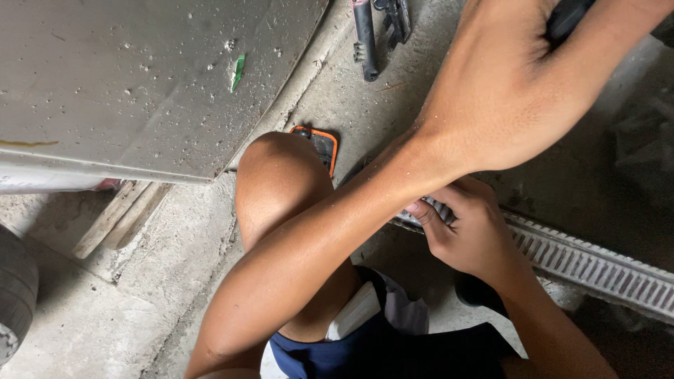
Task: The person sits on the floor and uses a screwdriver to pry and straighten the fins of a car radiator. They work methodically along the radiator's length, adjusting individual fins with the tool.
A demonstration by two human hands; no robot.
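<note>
Nearest the camera, at the bottom of the view, dark blue shorts (365, 351) are seen, with a pale flat object (356, 310) tucked at the waistband, and a bent bare knee (277, 179) is raised above them. Just right of the knee, the right hand (472, 231) is curled, its fingertips pinched on the near end of a long ribbed metal strip (597, 263); the strip is grasped there and runs away to the right and downward across the concrete floor (175, 295). Across the knee the left forearm is stretched diagonally toward the upper right, where the left hand (505, 91) is clenched around a dark handle (565, 17); only a short part of that handle is shown at the top edge, so the kind of tool cannot be told.

Behind the knee, an orange-edged dark object (324, 149) is laid on the floor, partly hidden. Farther off, at the top, a dark tool (365, 38) is laid on the concrete with another dark metal piece just beside it. To the left, a large dusty grey panel (140, 84) is spread, with a small green scrap (238, 72) on it and wooden slats (116, 217) under its edge. At the far left edge, part of a tyre (14, 295) is seen.
</note>
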